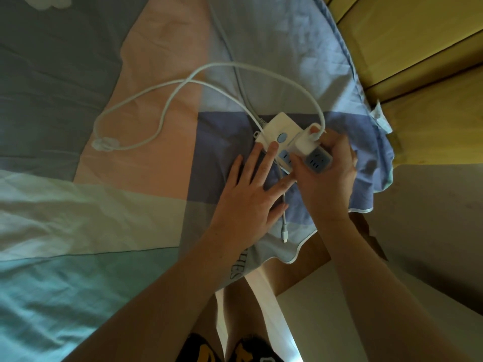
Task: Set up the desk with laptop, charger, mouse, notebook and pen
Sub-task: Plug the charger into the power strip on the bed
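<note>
A white power strip [277,129] with blue sockets lies on the bedsheet near the bed's right edge. A white charger brick [304,143] is plugged into it. My right hand [326,173] curls around the charger brick and the strip's end. My left hand [248,194] lies flat with straight fingers, its fingertips pressing the strip beside the blue button [281,137]. The charger's white cable [167,105] loops out over the sheet to the left, and its plug tip [285,235] lies below my left hand.
A patchwork bedsheet [104,178] in blue, pink, grey and green covers the bed. A wooden wall or headboard [418,48] rises at the upper right. The strip's grey cord [235,64] runs toward the top. The floor and my legs [235,309] show beneath.
</note>
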